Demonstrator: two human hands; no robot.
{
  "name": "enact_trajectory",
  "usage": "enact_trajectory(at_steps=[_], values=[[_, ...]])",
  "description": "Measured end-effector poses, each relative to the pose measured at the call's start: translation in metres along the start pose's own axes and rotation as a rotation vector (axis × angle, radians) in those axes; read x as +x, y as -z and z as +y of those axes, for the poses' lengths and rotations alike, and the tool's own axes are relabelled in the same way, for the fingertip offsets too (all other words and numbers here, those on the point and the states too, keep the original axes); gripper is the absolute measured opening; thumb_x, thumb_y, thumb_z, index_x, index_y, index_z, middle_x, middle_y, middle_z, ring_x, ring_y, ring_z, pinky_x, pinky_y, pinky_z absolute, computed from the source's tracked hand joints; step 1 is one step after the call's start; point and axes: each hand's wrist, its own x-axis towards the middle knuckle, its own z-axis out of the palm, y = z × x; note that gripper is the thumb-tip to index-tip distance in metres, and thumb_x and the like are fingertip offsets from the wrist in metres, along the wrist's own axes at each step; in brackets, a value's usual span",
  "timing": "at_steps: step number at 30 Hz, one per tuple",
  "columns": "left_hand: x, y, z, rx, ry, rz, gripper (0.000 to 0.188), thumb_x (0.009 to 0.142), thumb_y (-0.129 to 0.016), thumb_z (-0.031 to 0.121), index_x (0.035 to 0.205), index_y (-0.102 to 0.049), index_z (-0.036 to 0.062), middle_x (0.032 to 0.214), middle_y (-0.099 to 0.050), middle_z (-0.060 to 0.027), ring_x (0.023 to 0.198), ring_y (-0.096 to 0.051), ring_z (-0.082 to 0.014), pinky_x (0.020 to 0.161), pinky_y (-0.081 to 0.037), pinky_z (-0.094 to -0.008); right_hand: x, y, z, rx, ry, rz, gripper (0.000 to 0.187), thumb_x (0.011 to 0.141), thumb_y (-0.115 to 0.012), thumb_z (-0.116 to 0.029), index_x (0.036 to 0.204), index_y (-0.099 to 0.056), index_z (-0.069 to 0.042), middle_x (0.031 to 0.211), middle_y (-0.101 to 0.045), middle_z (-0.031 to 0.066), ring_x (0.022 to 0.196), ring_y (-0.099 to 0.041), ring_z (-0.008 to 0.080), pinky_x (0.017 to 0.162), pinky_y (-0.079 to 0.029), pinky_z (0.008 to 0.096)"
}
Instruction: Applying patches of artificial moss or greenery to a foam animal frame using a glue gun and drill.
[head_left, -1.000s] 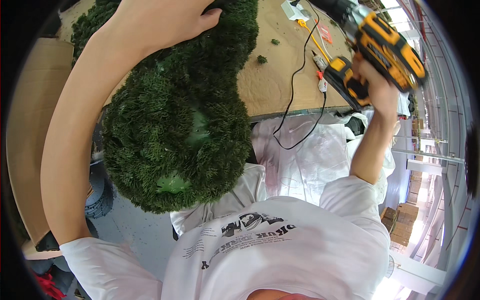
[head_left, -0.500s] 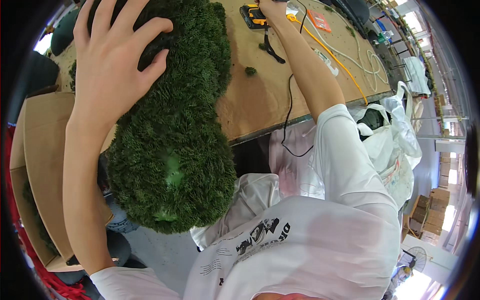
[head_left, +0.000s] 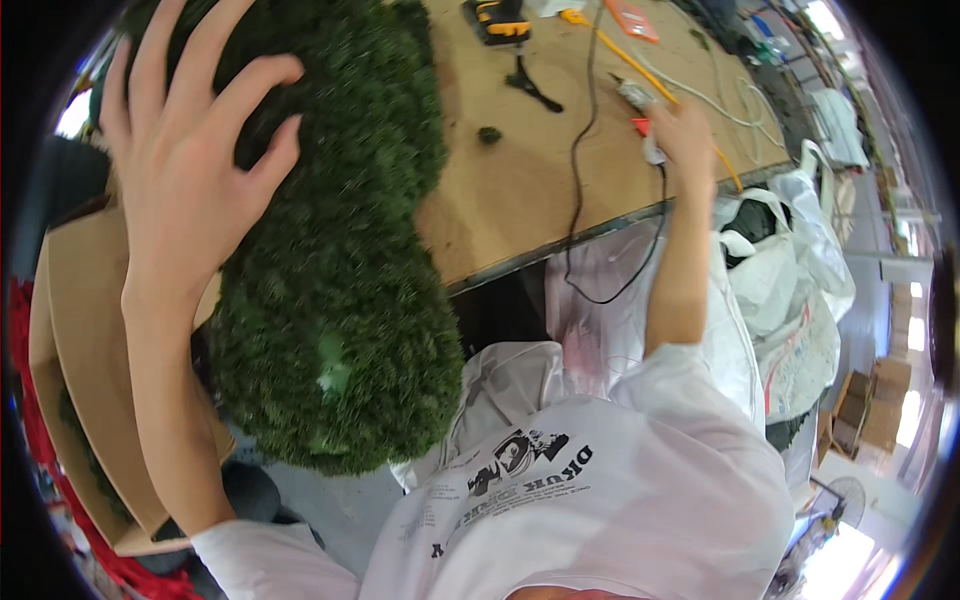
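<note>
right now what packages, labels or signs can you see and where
Cardboard boxes: far right on the floor, brown, stacked.
White plastic bags: right of the table edge, crumpled, bulging.
Orange flat packet: top of the wooden table, rectangular.
No screens or signs in view.

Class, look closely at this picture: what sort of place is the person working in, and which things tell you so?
Probably a workshop or small factory. A plywood workbench carries a yellow and black cordless drill and trailing cables, and the person's left hand rests on a large piece of green artificial foliage. Cardboard boxes are stacked to one side.
</note>
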Motion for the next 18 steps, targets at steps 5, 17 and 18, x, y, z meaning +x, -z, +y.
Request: enact_trajectory(at_steps=[5,17,18], values=[[-0.006,-0.008,-0.017,0.416,-0.104,-0.127,0.025,0.073,-0.086,0.013,0.091,-0.069,0.0117,0.160,-0.041,-0.0137,0.156,-0.018,-0.0440,0.122,-0.017,-0.0686,-0.018,-0.017,0.074,0.361,-0.033,-0.176,0.059,0.088,-0.074,-0.055,0.090,-0.078,0.004,0.077,-0.072,0.0168,0.077,-0.071,0.0250,0.073,-0.053,0.0386],[0.005,0.012,0.011,0.161,0.005,-0.087,0.028,0.078,-0.084,0.016,0.103,-0.071,0.0198,0.161,-0.044,-0.0050,0.155,-0.026,-0.0400,0.123,-0.020,-0.0625,-0.043,-0.004,0.052,0.953,-0.213,-0.229,0.031,0.097,-0.068,-0.033,0.096,-0.063,-0.002,0.072,-0.059,0.0022,0.052,-0.051,0.0093,0.047,-0.037,0.0251],[0.005,0.003,0.004,0.036,-0.030,0.016,0.029,0.083,-0.082,0.020,0.110,-0.073,0.0267,0.161,-0.047,0.0056,0.153,-0.034,-0.0348,0.123,-0.022,-0.0576,-0.047,0.000,0.057,1.133,-0.220,-0.209,0.028,0.098,-0.066,-0.028,0.101,-0.062,-0.001,0.077,-0.061,0.0048,0.052,-0.050,0.0101,0.047,-0.037,0.0252]])
